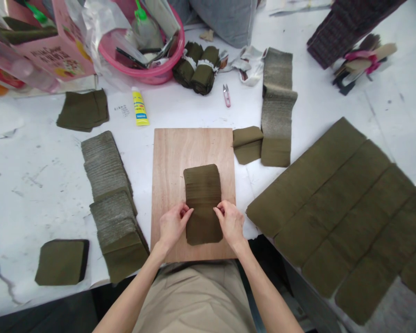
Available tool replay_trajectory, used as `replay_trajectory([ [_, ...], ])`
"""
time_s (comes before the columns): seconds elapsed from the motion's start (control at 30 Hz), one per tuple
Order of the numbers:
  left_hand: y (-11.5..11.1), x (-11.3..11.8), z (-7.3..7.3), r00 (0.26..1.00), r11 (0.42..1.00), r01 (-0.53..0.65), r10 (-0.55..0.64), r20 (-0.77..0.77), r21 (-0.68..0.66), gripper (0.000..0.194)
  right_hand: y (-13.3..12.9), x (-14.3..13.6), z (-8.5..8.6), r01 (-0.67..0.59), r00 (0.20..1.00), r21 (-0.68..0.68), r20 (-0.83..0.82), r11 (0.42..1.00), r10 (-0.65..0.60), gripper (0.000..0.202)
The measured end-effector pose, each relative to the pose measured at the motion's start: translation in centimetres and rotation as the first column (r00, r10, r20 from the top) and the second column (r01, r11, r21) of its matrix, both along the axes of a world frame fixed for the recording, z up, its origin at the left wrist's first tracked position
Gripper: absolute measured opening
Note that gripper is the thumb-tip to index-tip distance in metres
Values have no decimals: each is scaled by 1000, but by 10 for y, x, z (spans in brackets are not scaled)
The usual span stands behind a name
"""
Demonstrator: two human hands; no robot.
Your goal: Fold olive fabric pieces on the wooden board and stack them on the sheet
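An olive-green fabric piece [204, 185] with clipped corners lies lengthwise on a square wooden board [166, 162], fine horizontal creases across its upper half. My left hand [174, 223] pinches its left edge a little below the middle, thumb and fingertips together. On the opposite edge, at about the same height, my right hand [230, 222] pinches the fabric too. Right of the board lie a small folded olive piece [247, 144] and a long strip of overlapped grey-backed pieces [277, 111]. Another row of overlapped pieces [114, 199] lies to the left.
Large olive panels [346, 208] cover the table's right side. A small fabric stack [61, 262] sits front left, more pieces [83, 110] behind. Farther back are a yellow tube [140, 107], thread snips [226, 95], tied fabric rolls [205, 70] and a pink basket [152, 74].
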State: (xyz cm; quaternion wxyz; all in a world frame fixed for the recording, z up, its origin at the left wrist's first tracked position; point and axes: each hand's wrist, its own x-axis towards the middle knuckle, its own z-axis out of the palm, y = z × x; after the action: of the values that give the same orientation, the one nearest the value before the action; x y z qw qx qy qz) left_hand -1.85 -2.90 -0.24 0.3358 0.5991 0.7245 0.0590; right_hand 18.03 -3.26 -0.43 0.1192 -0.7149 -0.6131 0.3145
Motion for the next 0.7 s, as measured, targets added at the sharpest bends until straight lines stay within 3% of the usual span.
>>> replay_trajectory([
  [0.7, 3, -3, 0, 999, 999, 46, -47, -14, -25, 25, 3, 1, 0, 18, 999, -48, -41, 999, -20, 12],
])
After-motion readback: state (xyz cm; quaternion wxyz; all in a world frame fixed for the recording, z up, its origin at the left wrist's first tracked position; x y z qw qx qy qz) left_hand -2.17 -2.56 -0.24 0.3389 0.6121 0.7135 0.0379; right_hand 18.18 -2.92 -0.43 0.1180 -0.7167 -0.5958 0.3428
